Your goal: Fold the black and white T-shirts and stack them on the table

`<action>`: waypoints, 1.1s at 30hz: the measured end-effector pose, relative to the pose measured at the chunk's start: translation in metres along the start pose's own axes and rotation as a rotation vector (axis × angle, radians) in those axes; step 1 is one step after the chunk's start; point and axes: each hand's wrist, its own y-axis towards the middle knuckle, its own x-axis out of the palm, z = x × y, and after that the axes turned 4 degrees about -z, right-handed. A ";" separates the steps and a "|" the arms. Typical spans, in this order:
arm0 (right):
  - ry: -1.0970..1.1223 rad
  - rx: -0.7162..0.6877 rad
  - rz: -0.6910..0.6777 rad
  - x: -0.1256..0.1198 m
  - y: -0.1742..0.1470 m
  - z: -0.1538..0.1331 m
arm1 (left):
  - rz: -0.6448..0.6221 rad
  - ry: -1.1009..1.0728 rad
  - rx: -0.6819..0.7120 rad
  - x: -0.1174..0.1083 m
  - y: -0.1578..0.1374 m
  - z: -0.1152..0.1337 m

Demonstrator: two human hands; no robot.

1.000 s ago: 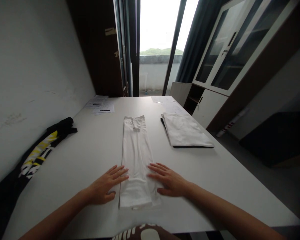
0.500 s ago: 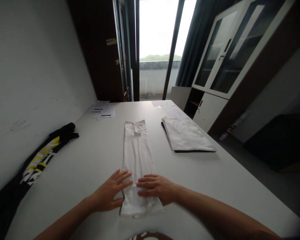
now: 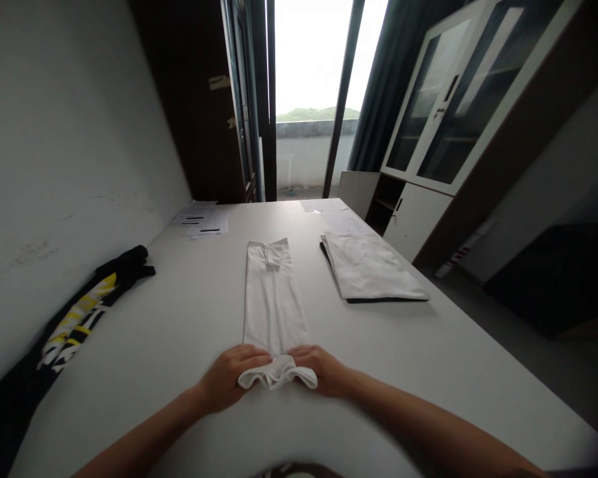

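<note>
The left hand (image 3: 232,373) and right hand (image 3: 323,370) grip the near end of the white garment (image 3: 275,299), which stretches away flat beyond them, the folded stack (image 3: 373,265) lying farther off, beyond the right hand.

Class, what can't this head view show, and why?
Head view:
How the left hand and right hand grip beneath the white garment: hidden by its bunched end.
Dark layer: mostly covered by the folded white cloth.
Black garment: cut off by left edge.
Far-left papers: print too small.
</note>
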 end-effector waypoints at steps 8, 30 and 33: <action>0.247 0.102 -0.056 -0.022 -0.002 -0.020 | -0.074 -0.443 -0.089 -0.030 -0.001 0.034; 0.386 0.036 -0.145 -0.020 -0.003 -0.011 | -0.180 -0.643 -0.021 -0.020 0.002 0.017; 0.379 0.053 -0.143 -0.021 -0.002 -0.011 | -0.165 -0.629 -0.027 -0.018 0.001 0.013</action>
